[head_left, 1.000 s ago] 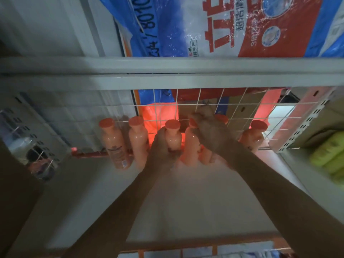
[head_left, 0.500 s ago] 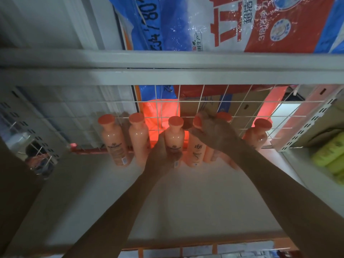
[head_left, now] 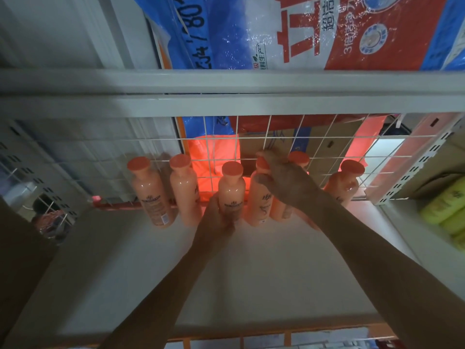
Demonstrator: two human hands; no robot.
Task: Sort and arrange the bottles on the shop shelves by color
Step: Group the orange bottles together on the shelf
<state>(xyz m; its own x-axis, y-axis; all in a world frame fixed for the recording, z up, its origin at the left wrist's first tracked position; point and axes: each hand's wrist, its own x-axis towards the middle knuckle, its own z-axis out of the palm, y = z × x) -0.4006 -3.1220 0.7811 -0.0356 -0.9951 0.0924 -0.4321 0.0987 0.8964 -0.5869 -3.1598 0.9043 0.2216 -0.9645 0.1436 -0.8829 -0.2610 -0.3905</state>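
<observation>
Several peach-orange bottles with orange caps stand in a row against the wire grid at the back of the white shelf (head_left: pixel 251 268). My left hand (head_left: pixel 216 217) grips the lower body of the middle bottle (head_left: pixel 232 187). My right hand (head_left: pixel 286 182) is curled over the top of the bottle just right of it (head_left: pixel 259 205), hiding most of its cap. Two bottles (head_left: pixel 151 192) stand to the left, and one more (head_left: pixel 344 185) stands apart at the right.
The shelf above (head_left: pixel 226 96) hangs low over the bottles and carries a large blue and red bag (head_left: pixel 302 34). Yellow-green bottles (head_left: pixel 445 205) lie in the neighbouring bay on the right. A perforated upright (head_left: pixel 415 167) separates the bays.
The middle bottle in my left hand has come slightly forward out of the row. My right hand stays on the bottle top beside it.
</observation>
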